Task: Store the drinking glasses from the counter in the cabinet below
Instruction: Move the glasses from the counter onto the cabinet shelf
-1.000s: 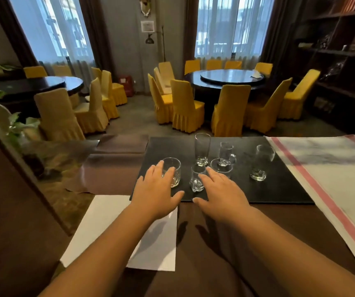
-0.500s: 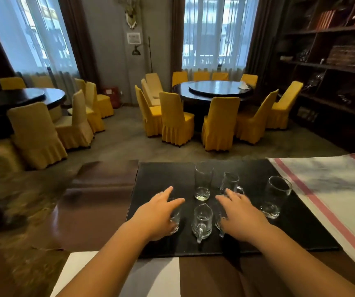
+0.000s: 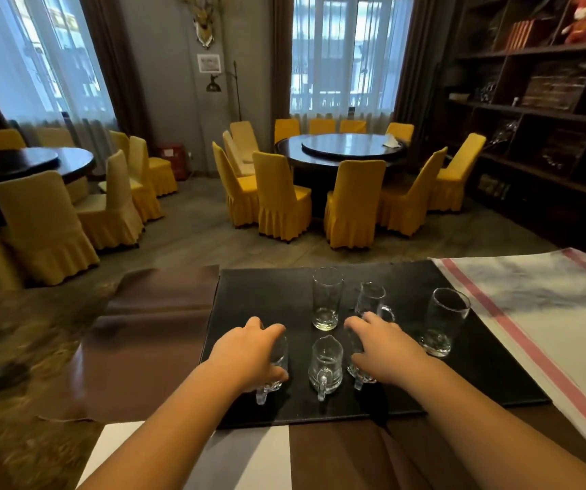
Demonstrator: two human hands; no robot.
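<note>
Pickup step: left hand [image 3: 245, 355] and right hand [image 3: 387, 348] are each wrapping fingers around a small mug [image 3: 273, 378], then lifting toward the cabinet.

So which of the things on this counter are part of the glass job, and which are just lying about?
Part of the job:
- tall tumbler
- small glass mug in the middle
- small pitcher-shaped glass
- large glass at right
- glass under the left hand
- glass under the right hand
- black mat they stand on

Lying about:
- striped cloth
- white paper
- brown leather sheet
</note>
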